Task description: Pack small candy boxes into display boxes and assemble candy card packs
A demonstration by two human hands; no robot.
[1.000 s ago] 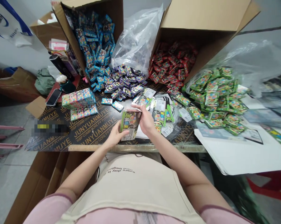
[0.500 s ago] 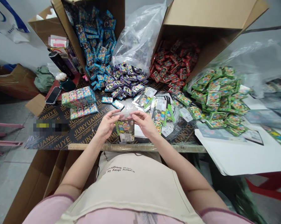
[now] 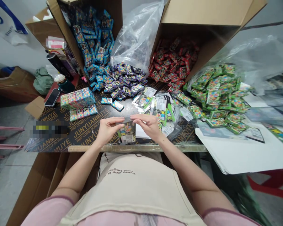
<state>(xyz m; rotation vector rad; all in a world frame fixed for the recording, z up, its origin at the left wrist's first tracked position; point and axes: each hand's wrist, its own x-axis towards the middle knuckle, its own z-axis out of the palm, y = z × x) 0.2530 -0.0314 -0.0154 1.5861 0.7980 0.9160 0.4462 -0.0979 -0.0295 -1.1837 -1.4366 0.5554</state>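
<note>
At the table's front edge, a clear plastic bag with a dark, colourful printed panel [image 3: 128, 133] is pinched along its top by both hands. My left hand [image 3: 108, 130] grips the upper left corner, thumb below and fingers stretched above. My right hand [image 3: 148, 126] pinches the upper right side. The hands hide part of the bag's top edge. Just beyond them lie two small blue packets [image 3: 118, 105]. To the right of my right hand spread loose printed bags [image 3: 160, 108] with barcode labels.
Piles of blue packets [image 3: 98, 53], purple packets [image 3: 125, 80], red packets [image 3: 173, 61] and green packets [image 3: 216, 94] line the back and right. Stacked packet blocks [image 3: 77, 99], a phone [image 3: 52, 97] and a jar [image 3: 64, 84] stand left. White sheets [image 3: 226, 157] overhang the right front edge.
Both hands have shifted slightly along the bag's top edge, and the left fingers lie straighter. The bag stays in about the same place. The whole view has moved a little.
</note>
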